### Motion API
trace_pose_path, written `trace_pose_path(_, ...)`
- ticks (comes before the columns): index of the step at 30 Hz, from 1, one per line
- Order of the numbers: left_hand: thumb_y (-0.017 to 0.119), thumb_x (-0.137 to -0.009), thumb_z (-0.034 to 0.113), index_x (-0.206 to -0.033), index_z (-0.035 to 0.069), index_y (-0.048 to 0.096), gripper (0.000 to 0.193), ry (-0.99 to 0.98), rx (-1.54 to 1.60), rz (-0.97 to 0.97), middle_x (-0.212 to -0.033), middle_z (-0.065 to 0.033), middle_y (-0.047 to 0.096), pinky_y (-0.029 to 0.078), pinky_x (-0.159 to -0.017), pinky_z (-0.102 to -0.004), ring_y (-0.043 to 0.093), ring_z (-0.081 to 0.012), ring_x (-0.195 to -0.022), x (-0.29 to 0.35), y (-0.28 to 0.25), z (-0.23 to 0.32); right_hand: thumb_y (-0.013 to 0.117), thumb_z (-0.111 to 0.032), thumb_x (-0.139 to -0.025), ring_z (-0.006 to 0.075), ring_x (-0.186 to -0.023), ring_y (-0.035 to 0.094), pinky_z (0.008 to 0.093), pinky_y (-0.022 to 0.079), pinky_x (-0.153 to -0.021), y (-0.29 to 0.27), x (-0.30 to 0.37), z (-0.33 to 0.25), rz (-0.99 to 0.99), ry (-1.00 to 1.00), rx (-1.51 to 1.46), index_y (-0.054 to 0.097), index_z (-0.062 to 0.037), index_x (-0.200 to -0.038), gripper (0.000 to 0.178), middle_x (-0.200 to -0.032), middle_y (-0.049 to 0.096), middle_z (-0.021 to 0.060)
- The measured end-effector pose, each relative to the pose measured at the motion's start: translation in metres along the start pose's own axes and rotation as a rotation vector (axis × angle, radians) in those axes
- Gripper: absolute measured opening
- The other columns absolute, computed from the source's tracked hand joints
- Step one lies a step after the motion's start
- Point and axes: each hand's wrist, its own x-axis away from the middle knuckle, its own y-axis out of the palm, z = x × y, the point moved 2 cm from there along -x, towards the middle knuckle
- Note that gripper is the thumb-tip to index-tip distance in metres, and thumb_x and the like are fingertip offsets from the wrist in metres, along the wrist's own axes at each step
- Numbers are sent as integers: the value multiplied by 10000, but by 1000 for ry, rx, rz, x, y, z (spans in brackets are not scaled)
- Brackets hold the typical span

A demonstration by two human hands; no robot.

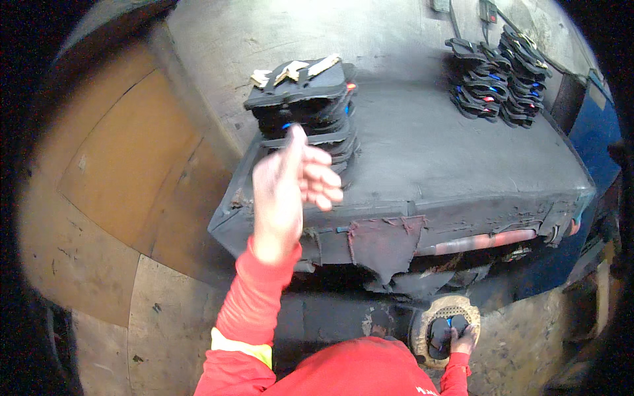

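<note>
My left hand (294,178) reaches out, thumb up and fingers apart, with nothing in it. It is nearest to a tall stack of black flip-flops (304,109) on the left of the dark-covered table and hides part of its front. Cream-coloured strips (294,69) lie on top of that stack. Low at the right, my right hand (465,339) grips the edge of a pair of dark flip-flops (441,334) with a bit of blue between them. The pair lies on a beige stool (436,309) with a perforated seat.
Two more columns of black flip-flops (498,82) stand at the back right of the table (436,152). Torn cloth (386,247) hangs from its front edge. Brown boards (125,158) stand on the left. A blue panel (594,125) is at the far right.
</note>
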Motion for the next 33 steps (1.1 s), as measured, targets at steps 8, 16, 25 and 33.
trace_pose_path(8,517,-938,478,-874,1,639,497,-281,231,-95,-722,-122,684,504,-495,-278,651,-202,-548,-60,0,24,658,-217,-940,344,-1122,632,388,466,-980,-127,39,-151,334,-384,-509,638,-4,-1246,373,-1237,645,207)
trace_pose_path(16,634,-945,199,-798,-61,606,299,55,-261,-236,-604,-124,497,355,-492,-300,387,-71,-578,115,-78,-81,615,-170,-952,286,-1139,597,370,445,-999,-214,89,-235,464,-663,-888,645,-11,-1246,335,-1246,630,160)
trace_pose_path(25,648,-945,235,-877,30,624,217,-99,-795,-21,-731,-216,630,496,-554,-427,656,-370,-667,201,-119,-231,716,-273,-785,384,-1133,518,477,449,-915,-76,183,-374,133,-1249,-392,548,-85,-1347,616,-1262,523,169)
trace_pose_path(33,692,-909,202,-1132,8,654,298,34,-793,177,-941,-206,703,547,-721,-389,702,-352,-860,176,-146,-245,677,-43,-741,416,-1113,523,469,485,-930,-34,180,-427,168,-1292,-665,619,-22,-1174,438,-1239,509,209)
